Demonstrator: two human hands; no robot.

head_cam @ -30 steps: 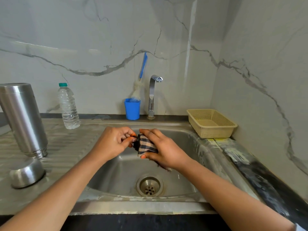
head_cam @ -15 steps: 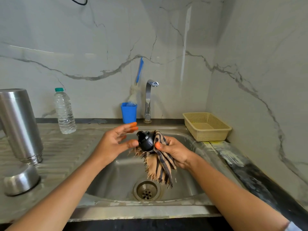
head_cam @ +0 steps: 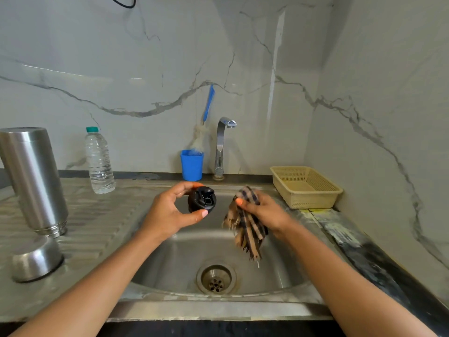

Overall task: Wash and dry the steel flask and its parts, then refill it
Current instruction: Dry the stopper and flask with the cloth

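cloth [head_cam: 245,229]: blurred; right hand [head_cam: 264,212] fingers [head_cam: 243,204]: partly behind cloth; cable [head_cam: 125,6]: cut by top edge

Counter [head_cam: 102,222]: flask [head_cam: 34,181] mouth-down at left, steel cap [head_cam: 36,260] beside it, water bottle [head_cam: 99,161], blue cup [head_cam: 192,165], basket [head_cam: 306,187] at right.
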